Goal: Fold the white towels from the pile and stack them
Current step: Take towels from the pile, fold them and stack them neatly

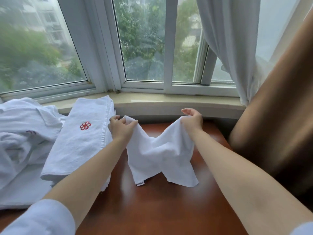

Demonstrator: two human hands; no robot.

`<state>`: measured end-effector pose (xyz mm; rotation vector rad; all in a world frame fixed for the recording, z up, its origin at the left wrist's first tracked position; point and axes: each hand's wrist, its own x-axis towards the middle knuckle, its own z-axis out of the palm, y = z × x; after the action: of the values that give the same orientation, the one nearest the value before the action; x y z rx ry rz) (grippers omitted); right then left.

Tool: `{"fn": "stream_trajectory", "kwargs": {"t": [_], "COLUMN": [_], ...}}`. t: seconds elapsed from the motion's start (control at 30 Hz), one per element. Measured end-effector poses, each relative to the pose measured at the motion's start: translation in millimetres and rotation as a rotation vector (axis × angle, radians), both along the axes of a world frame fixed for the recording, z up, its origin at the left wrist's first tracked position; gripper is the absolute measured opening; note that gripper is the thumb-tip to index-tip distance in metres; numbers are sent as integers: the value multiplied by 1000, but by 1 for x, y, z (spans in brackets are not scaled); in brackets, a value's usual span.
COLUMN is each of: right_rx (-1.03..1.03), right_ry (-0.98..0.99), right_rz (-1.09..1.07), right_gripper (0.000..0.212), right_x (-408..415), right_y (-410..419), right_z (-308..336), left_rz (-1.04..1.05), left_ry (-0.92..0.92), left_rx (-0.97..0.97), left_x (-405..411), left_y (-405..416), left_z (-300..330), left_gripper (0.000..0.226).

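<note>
From the head camera, a red pinwheel emblem [85, 125] is seen on the top of the folded towel stack [81, 138] at the left; a small tag [140, 183] is sewn at a lower corner of the held towel, its print too small to be read. The small white towel [160, 150] is held up over the reddish-brown table [152, 209], sagging in the middle, its lower corners touching the tabletop. One top corner is pinched by the left hand [121, 126], the other is gripped by the right hand [192, 120]. A crumpled white pile [22, 141] is seen at far left.
</note>
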<state>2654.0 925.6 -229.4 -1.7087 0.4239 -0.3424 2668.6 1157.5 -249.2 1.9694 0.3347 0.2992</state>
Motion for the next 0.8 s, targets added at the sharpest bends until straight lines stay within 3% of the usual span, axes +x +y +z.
{"fn": "stream_trajectory", "kwargs": {"t": [0.1, 0.2, 0.3, 0.33, 0.47, 0.57, 0.73, 0.8], "right_rx": [-157, -320, -369, -368, -391, -354, -211, -147], "right_ry": [-64, -226, -401, -455, -620, -675, -600, -486], "right_rz": [90, 101, 20, -11, -126, -212, -296, -210], "right_gripper": [42, 40, 34, 33, 27, 20, 28, 26], "right_x": [2, -2, -13, -17, -35, -44, -30, -7], "right_y": [9, 16, 23, 25, 27, 26, 26, 26], "right_z": [20, 42, 67, 75, 100, 110, 109, 105], "left_rz": [-167, -195, -209, -247, -332, -378, -306, -311], "left_ry": [-157, -307, -420, -434, -444, -301, 112, 181], "left_rx": [-6, 35, 4, -32, -318, -588, -643, -601], "left_x": [2, -7, -24, -31, -56, -58, -32, -11], "left_y": [-2, -3, -9, -13, -21, -20, -15, -16], "left_z": [26, 52, 77, 86, 116, 128, 128, 118], "left_gripper": [18, 43, 33, 23, 35, 21, 17, 16]}}
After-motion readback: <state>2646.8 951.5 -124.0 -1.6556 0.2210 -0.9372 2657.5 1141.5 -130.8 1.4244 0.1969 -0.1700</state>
